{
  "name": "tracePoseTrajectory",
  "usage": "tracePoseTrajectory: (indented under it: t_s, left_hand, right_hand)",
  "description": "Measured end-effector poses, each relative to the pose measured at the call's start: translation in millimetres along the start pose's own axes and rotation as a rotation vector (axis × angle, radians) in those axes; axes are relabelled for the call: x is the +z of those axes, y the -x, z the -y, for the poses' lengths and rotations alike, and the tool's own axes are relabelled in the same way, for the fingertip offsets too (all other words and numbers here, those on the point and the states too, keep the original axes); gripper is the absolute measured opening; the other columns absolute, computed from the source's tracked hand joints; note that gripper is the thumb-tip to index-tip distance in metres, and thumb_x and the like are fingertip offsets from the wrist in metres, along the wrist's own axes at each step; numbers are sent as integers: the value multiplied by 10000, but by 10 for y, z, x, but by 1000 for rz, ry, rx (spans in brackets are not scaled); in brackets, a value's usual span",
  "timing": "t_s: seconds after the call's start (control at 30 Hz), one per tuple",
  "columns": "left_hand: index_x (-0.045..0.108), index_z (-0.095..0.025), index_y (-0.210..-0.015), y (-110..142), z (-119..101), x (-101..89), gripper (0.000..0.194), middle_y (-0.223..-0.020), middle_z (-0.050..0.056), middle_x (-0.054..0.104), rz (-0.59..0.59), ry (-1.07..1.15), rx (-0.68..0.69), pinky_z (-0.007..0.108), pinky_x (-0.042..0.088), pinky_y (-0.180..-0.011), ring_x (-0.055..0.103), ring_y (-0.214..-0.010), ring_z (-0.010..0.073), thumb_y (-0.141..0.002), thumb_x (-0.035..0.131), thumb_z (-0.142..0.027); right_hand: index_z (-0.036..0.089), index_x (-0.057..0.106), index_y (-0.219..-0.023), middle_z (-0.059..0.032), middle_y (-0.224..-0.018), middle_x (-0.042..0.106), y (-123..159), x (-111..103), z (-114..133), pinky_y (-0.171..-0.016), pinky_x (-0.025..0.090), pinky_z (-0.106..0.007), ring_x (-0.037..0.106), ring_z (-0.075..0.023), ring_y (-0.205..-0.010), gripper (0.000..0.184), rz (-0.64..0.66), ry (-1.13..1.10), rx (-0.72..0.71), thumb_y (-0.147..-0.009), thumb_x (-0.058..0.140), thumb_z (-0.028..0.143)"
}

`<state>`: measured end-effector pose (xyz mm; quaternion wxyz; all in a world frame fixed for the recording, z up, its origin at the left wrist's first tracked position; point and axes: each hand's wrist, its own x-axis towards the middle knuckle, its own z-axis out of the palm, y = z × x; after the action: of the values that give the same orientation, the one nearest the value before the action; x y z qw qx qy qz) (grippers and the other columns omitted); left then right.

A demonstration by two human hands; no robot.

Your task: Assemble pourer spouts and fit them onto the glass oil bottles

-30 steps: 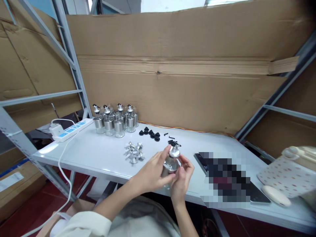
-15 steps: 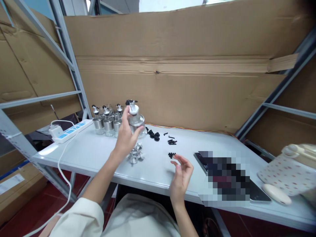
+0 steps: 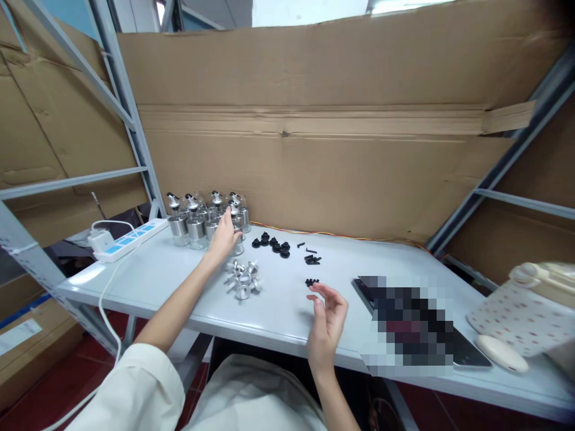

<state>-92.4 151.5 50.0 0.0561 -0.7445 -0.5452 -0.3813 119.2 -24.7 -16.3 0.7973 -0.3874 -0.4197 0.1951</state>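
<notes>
My left hand (image 3: 223, 236) is at the right front of the bottle group, its fingers and thumb around a glass oil bottle (image 3: 237, 244) with a silver pourer top. That bottle stands upright on the table, partly hidden by the hand. Behind and left of it are several similar bottles (image 3: 178, 226), some with metal sleeves and black-tipped spouts. Nearer the front edge, my right hand (image 3: 329, 320) hovers with curled fingers apart and nothing visible in them. Small black pieces (image 3: 312, 282) lie just beyond its fingertips. Silver pourer parts (image 3: 243, 279) are heaped between the hands.
Black round stoppers (image 3: 276, 244) and thin black pieces (image 3: 312, 260) lie mid-table. A power strip (image 3: 132, 239) with a white cable is at the left. On the right are a partly blurred dark device (image 3: 469, 353), a white oval object (image 3: 502, 353) and a dotted bag (image 3: 523, 317). Cardboard (image 3: 314, 173) walls the back.
My left hand has lowered the bottle and moved it left, from raised above the table to standing beside the others. My right hand has barely moved.
</notes>
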Motion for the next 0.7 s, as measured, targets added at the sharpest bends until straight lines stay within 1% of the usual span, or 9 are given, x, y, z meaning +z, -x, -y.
tracePoseTrajectory:
  t_s: [0.1, 0.2, 0.3, 0.37, 0.43, 0.47, 0.5, 0.57, 0.7]
  left_hand:
    - [248, -56, -1404, 5, -19, -78, 733, -1331, 255, 421, -16, -195, -20, 508, 357, -993, 387, -1241, 391, -790, 604, -239]
    - [328, -69, -1377, 10, -25, -206, 630, -1310, 239, 441, -39, -259, -48, 508, 355, -967, 396, -1207, 396, -843, 534, -332]
    - [427, -105, -1312, -46, 10, -418, 468, -1291, 193, 471, -196, -255, -105, 461, 339, -981, 405, -1198, 352, -908, 387, -339]
    - [457, -118, -1274, -165, 58, -604, 418, -1295, 176, 474, -322, -270, -150, 437, 316, -1001, 392, -1211, 328, -920, 330, -300]
    - [426, -98, -1292, -369, 118, -788, 430, -1318, 189, 458, -348, -301, -163, 443, 276, -1030, 355, -1247, 325, -914, 323, -276]
    - [419, -86, -1297, -501, 149, -866, 440, -1326, 201, 453, -300, -325, -166, 460, 261, -1034, 339, -1260, 333, -907, 331, -269]
    - [429, -69, -1289, -646, 180, -931, 443, -1323, 214, 458, -208, -360, -176, 476, 255, -1031, 344, -1257, 340, -900, 333, -256]
    - [445, -32, -1281, -949, 244, -1019, 456, -1318, 245, 465, 47, -462, -228, 517, 237, -1029, 349, -1260, 354, -881, 340, -223]
    - [623, -35, -1065, -1402, 380, -1092, 373, -1146, 255, 596, 225, -445, -277, 569, 286, -977, 466, -1152, 380, -782, 515, -252]
  right_hand:
    - [207, 497, -1055, -71, -1017, 550, 2, -1, 4, -790, 454, -369, 560, -188, -931, 195, 13, 2, -1, -888, 504, 308]
    - [206, 499, -1046, -71, -1008, 555, 6, 4, 12, -792, 451, -370, 560, -189, -929, 187, 13, 14, 0, -888, 503, 307]
    - [205, 504, -1041, -71, -1004, 560, 9, 6, 11, -791, 449, -370, 563, -191, -930, 188, 13, 11, 3, -886, 510, 312]
    - [205, 508, -1034, -69, -998, 566, 10, 1, 3, -792, 447, -369, 565, -192, -930, 187, 18, 11, 7, -886, 513, 318]
    - [204, 517, -1020, -63, -980, 575, 12, -7, -9, -791, 445, -366, 569, -191, -918, 179, 29, 20, 7, -885, 515, 322]
    - [202, 521, -1009, -60, -967, 581, 13, -13, -14, -791, 445, -366, 573, -190, -906, 175, 38, 27, 7, -884, 516, 324]
    - [200, 525, -999, -59, -953, 588, 14, -18, -19, -789, 445, -367, 577, -190, -892, 172, 48, 36, 9, -883, 517, 327]
    - [194, 533, -984, -59, -930, 601, 16, -28, -21, -784, 451, -370, 585, -191, -865, 175, 70, 56, 15, -880, 519, 334]
    - [185, 548, -955, -58, -887, 615, 19, -43, -6, -771, 465, -369, 594, -186, -817, 178, 82, 93, 26, -878, 524, 344]
